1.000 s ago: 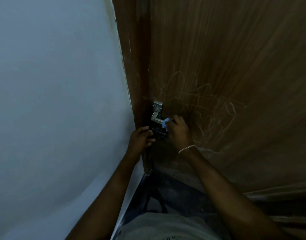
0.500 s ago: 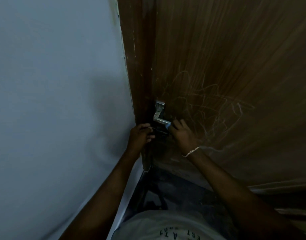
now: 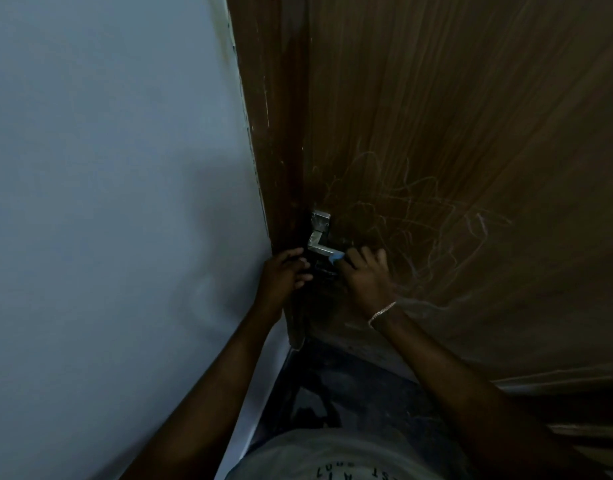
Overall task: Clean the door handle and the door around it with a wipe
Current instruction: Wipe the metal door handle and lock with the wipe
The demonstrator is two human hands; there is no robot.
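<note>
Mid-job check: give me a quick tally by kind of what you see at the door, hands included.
Hands: 2, left hand and right hand
Handle: 1
Wipe: 1, blue
Door: 1
Bracelet: 1
Total: 6

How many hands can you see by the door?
2. The left hand is at the edge of the door, left of the handle. The right hand holds a blue wipe at the handle's end and wears a bracelet. None seem hidden.
</note>
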